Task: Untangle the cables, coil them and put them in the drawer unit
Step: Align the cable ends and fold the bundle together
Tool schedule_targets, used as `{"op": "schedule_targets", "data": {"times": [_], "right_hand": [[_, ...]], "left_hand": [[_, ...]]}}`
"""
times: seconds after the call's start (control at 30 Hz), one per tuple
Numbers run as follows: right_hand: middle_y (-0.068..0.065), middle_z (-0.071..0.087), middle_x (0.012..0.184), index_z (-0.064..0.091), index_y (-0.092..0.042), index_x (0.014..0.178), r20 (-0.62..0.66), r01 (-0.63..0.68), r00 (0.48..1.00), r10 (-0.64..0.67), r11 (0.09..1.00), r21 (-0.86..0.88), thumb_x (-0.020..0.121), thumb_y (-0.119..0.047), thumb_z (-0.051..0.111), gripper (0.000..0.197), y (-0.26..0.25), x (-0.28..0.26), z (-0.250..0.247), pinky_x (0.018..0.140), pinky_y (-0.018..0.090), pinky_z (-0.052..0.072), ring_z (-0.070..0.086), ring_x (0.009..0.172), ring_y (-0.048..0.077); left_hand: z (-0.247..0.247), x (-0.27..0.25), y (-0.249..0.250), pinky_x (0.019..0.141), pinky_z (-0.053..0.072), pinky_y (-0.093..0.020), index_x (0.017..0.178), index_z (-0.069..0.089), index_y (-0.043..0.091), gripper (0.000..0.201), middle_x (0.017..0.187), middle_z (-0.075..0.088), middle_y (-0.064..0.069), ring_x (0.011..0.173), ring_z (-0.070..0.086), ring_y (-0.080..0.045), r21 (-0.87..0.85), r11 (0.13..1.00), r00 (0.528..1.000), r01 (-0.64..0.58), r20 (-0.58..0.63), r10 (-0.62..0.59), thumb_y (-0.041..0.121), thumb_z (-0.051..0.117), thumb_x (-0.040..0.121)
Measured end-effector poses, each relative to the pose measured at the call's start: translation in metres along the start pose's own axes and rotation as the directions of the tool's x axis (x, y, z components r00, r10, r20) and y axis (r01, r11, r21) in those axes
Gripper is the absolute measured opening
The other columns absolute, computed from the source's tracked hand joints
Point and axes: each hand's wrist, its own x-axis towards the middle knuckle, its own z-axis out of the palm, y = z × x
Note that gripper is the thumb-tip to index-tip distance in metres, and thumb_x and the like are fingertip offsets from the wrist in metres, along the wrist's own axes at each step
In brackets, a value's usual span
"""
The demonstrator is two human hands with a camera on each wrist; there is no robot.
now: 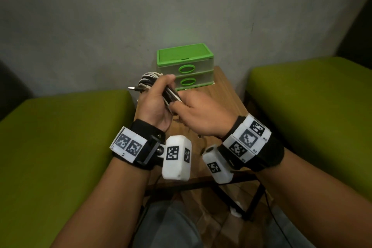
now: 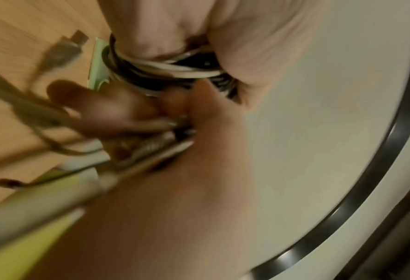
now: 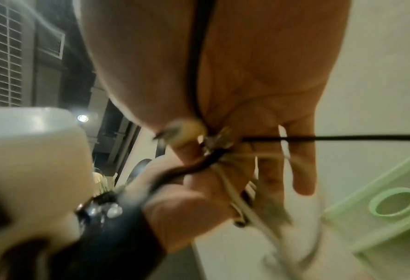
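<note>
A bundle of black and white cables (image 1: 148, 82) is held in the air above a small wooden table (image 1: 225, 90). My left hand (image 1: 159, 96) grips the looped bundle, its fingers curled round the strands (image 2: 165, 70). A USB plug (image 1: 131, 88) sticks out to the left. My right hand (image 1: 193, 110) pinches the loose cable ends (image 3: 216, 144) just below the left hand's fingers. A black cable (image 3: 343, 137) runs taut across the right palm. The green two-drawer unit (image 1: 185, 69) stands at the back of the table, both drawers closed.
Green upholstered seats flank the table on the left (image 1: 60, 137) and on the right (image 1: 312, 96). A grey wall (image 1: 181, 6) stands right behind the drawer unit. More cable (image 1: 203, 143) hangs or lies on the table under my wrists.
</note>
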Motion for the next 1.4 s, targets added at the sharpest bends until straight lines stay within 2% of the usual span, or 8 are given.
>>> {"op": "schedule_targets", "data": {"times": [0.17,0.3,0.57,0.8,1.0,1.13,1.23,1.4], "right_hand": [[-0.002,0.061,0.058,0.051,-0.023,0.066,0.059,0.031,0.998,-0.034,0.998,0.048,0.105,-0.035,0.042,0.041,0.012,-0.008,0.006,0.056,0.032,0.045,0.052,0.048,0.007],[0.004,0.044,0.058,0.047,-0.018,0.074,0.200,-0.049,0.979,-0.038,0.910,0.412,0.104,-0.032,0.047,0.034,0.025,-0.010,0.004,0.058,0.034,0.045,0.043,0.053,0.023],[0.001,0.038,0.061,0.043,-0.015,0.076,0.382,-0.147,0.914,-0.136,0.768,0.624,0.100,-0.036,0.041,0.032,0.035,-0.019,0.002,0.059,0.018,0.049,0.046,0.068,0.032],[-0.002,0.042,0.059,0.056,-0.008,0.094,0.469,-0.229,0.852,-0.234,0.638,0.735,0.096,-0.041,0.046,0.034,0.048,-0.018,-0.001,0.102,0.063,0.037,0.058,0.080,0.033],[-0.012,0.066,0.126,0.061,-0.025,0.131,0.283,-0.089,0.959,-0.035,0.906,0.414,0.092,-0.030,0.063,0.039,0.052,-0.023,-0.023,0.103,0.032,0.043,0.058,0.121,0.009],[-0.007,0.072,0.087,0.073,-0.019,0.093,-0.116,-0.015,0.991,0.070,0.908,0.418,0.097,-0.029,0.061,0.016,0.045,-0.031,-0.034,0.079,0.033,0.053,0.067,0.081,0.009],[0.004,0.063,0.063,0.071,-0.006,0.080,0.063,-0.186,0.982,0.179,0.852,0.490,0.102,-0.043,0.046,0.050,0.033,-0.036,-0.025,0.056,0.033,0.048,0.058,0.054,0.021],[0.018,0.064,0.070,0.071,0.006,0.097,0.431,-0.487,0.869,0.244,0.582,0.651,0.100,-0.063,0.025,0.083,0.032,-0.028,0.008,0.053,0.030,0.053,0.063,0.057,0.027]], "left_hand": [[0.004,-0.002,0.017,0.053,0.046,-0.020,0.070,0.047,0.017,0.029,0.062,0.044,0.004,0.059,0.048,-0.010,-0.110,0.993,0.999,0.036,0.019,-0.034,0.017,0.050,0.099],[0.006,-0.008,0.023,0.049,0.043,-0.016,0.068,0.044,0.018,0.033,0.053,0.041,0.008,0.046,0.044,-0.004,-0.253,0.960,0.990,0.120,0.096,-0.099,0.017,0.045,0.101],[-0.007,-0.010,0.034,0.039,0.036,-0.017,0.082,0.053,0.011,0.007,0.046,0.044,0.007,0.033,0.043,-0.005,-0.418,0.862,0.912,0.287,0.394,-0.113,0.006,0.058,0.080],[-0.013,-0.013,0.036,0.037,0.037,-0.019,0.086,0.054,0.008,0.023,0.046,0.048,0.005,0.033,0.046,-0.007,-0.403,0.850,0.838,0.339,0.539,-0.078,-0.001,0.070,0.073],[-0.006,-0.018,0.036,0.033,0.028,-0.015,0.082,0.050,0.012,0.014,0.043,0.037,0.010,0.029,0.034,-0.002,-0.177,0.981,0.949,0.080,0.314,-0.021,0.007,0.039,0.089],[-0.005,-0.015,0.030,0.034,0.030,-0.017,0.084,0.050,0.012,0.009,0.046,0.036,0.011,0.032,0.031,-0.002,-0.010,0.995,0.967,-0.096,0.235,0.096,0.007,0.043,0.087],[-0.002,-0.011,0.024,0.035,0.029,-0.018,0.083,0.050,0.012,0.006,0.047,0.035,0.010,0.033,0.030,-0.004,0.065,0.981,0.965,-0.181,0.205,0.165,0.008,0.047,0.082],[0.005,-0.013,0.014,0.039,0.029,-0.020,0.082,0.054,0.011,0.008,0.048,0.036,0.007,0.035,0.031,-0.007,0.184,0.939,0.939,-0.291,0.241,0.244,0.006,0.048,0.080]]}}
